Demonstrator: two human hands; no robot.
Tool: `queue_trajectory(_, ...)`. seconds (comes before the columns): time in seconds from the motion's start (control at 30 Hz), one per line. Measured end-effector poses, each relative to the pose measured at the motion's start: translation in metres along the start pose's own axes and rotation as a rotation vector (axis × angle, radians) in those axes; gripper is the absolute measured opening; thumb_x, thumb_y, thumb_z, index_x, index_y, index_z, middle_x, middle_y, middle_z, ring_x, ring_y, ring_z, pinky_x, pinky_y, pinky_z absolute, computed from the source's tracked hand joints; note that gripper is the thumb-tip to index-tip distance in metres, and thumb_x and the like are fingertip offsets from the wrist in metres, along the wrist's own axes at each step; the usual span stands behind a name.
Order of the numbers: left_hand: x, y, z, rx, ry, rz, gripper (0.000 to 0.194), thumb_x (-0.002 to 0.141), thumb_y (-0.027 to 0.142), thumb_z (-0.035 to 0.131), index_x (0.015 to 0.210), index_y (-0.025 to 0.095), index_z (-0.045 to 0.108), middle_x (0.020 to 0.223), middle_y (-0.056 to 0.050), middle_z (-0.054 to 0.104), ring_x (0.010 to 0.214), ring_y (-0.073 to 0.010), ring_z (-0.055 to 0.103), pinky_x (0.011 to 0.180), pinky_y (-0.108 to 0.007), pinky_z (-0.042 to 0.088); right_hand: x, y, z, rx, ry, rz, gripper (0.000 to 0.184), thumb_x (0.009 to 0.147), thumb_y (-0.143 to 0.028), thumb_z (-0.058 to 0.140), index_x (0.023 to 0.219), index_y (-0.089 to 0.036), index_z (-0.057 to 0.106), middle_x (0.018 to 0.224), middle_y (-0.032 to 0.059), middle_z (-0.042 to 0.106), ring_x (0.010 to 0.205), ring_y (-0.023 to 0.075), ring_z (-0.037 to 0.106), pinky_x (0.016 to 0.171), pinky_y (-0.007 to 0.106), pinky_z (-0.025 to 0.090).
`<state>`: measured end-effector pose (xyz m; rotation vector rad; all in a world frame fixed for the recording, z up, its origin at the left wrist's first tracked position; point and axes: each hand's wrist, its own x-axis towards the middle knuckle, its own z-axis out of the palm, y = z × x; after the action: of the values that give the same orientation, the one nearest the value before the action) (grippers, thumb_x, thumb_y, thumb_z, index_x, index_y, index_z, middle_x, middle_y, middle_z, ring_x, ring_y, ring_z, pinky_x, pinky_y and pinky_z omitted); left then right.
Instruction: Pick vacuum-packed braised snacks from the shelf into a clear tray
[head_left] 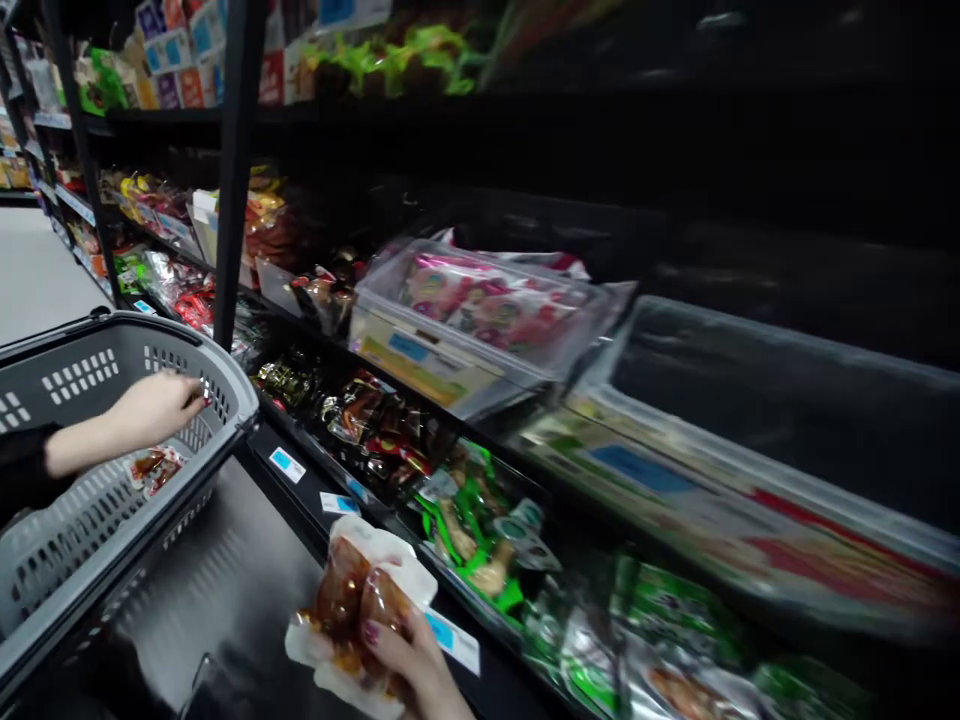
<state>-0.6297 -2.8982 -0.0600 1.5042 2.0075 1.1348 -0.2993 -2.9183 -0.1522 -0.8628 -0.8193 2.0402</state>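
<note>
My left hand [154, 407] reaches into a grey plastic shopping basket [225, 385] at the left, fingers curled near its inner wall; what they hold, if anything, is hidden. A clear snack packet [154, 468] with brown pieces lies in the basket under that hand. My right hand [412, 660] at the bottom centre grips a vacuum-sealed packet of brown meat snacks [356, 600], with white edges, just in front of the lower shelf.
Dark store shelves run from left to right. A clear bin [420, 350] holds pink packets. Green packets [480, 540] and dark snack packs [375, 420] fill the lower shelf. Blue price tags [287, 465] line the shelf edge. An aisle floor [30, 270] shows at far left.
</note>
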Motion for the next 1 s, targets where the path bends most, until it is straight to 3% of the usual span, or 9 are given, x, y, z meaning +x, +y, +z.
queue_trajectory(0.1,-0.054,0.083,-0.006,0.103,-0.001,0.249,0.01,0.075,0.027,0.064,0.066,0.025,0.062,0.071,0.0,0.054,0.08,-0.0203,0.05,0.08,-0.026,0.037,-0.009,0.0,0.009,0.049,0.021,0.005,0.046,0.05,-0.024,0.086,0.092,-0.015,0.07,0.086,0.0099,0.074,0.081,0.0315,0.07,0.077,0.046,0.054)
queue_trajectory(0.13,-0.078,0.101,-0.002,0.192,-0.069,0.384,0.013,0.079,0.027,0.059,0.067,0.025,0.061,0.068,0.0,0.055,0.07,-0.0182,0.05,0.07,-0.026,0.038,-0.012,0.0,0.011,0.039,0.003,0.005,0.047,0.049,-0.025,0.087,0.092,-0.015,0.069,0.085,0.0094,0.074,0.08,0.0305,0.07,0.076,0.044,0.054)
queue_trajectory(0.2,-0.125,0.122,0.018,0.24,-0.368,0.382,0.011,0.083,0.026,0.055,0.074,0.026,0.061,0.073,0.002,0.061,0.063,-0.0146,0.055,0.059,-0.023,0.039,-0.018,0.001,0.017,0.027,-0.055,0.004,0.047,0.05,-0.027,0.086,0.092,-0.014,0.069,0.083,0.0088,0.074,0.078,0.0287,0.069,0.073,0.041,0.055)
queue_trajectory(0.27,-0.161,0.125,0.045,0.29,-0.444,0.254,0.004,0.078,0.028,0.062,0.079,0.025,0.06,0.079,0.0,0.063,0.067,-0.0185,0.06,0.06,-0.027,0.04,-0.024,0.004,0.023,0.045,-0.108,-0.005,0.047,0.053,-0.028,0.085,0.095,-0.014,0.069,0.084,0.0086,0.074,0.078,0.0277,0.069,0.072,0.039,0.055)
queue_trajectory(0.33,-0.183,0.122,0.07,0.302,-0.456,0.137,0.021,0.073,0.029,0.065,0.093,0.023,0.06,0.093,-0.005,0.064,0.08,-0.0244,0.062,0.069,-0.031,0.042,-0.03,0.009,0.028,0.06,-0.13,-0.047,0.048,0.053,-0.03,0.085,0.096,-0.015,0.069,0.086,0.0085,0.074,0.081,0.0277,0.069,0.075,0.039,0.054)
queue_trajectory(0.5,-0.2,0.117,0.099,0.266,-0.37,-0.046,0.012,0.082,0.03,0.052,0.091,0.024,0.056,0.095,-0.006,0.057,0.087,-0.0247,0.057,0.076,-0.035,0.041,-0.046,0.018,0.033,0.143,-0.114,-0.009,0.055,0.059,-0.056,0.077,0.096,-0.016,0.071,0.101,0.0115,0.073,0.094,0.0291,0.067,0.086,0.041,0.051)
queue_trajectory(0.6,-0.211,0.115,0.104,0.15,-0.19,-0.049,0.014,0.087,0.031,0.044,0.077,0.023,0.05,0.089,-0.003,0.052,0.085,-0.0214,0.054,0.077,-0.033,0.041,-0.06,0.015,0.034,0.241,-0.19,0.139,0.072,0.067,-0.078,0.052,0.103,-0.018,0.071,0.105,0.0125,0.071,0.098,0.0295,0.065,0.085,0.043,0.051)
queue_trajectory(0.73,-0.232,0.109,0.115,0.049,0.024,0.006,0.023,0.09,0.033,0.038,0.072,0.023,0.047,0.082,-0.002,0.048,0.079,-0.0191,0.052,0.074,-0.031,0.04,-0.07,0.009,0.037,0.237,-0.359,0.175,0.081,0.067,-0.084,0.042,0.113,-0.022,0.067,0.109,0.0117,0.069,0.102,0.0304,0.063,0.086,0.045,0.051)
queue_trajectory(1.0,-0.248,0.111,0.121,0.097,0.205,0.107,0.02,0.092,0.023,0.03,0.079,0.025,0.045,0.086,-0.002,0.048,0.071,-0.0155,0.054,0.067,-0.028,0.04,-0.068,0.007,0.039,0.333,-0.554,0.134,0.1,0.049,-0.094,0.04,0.106,-0.019,0.07,0.108,0.0179,0.069,0.109,0.0374,0.058,0.089,0.052,0.047)
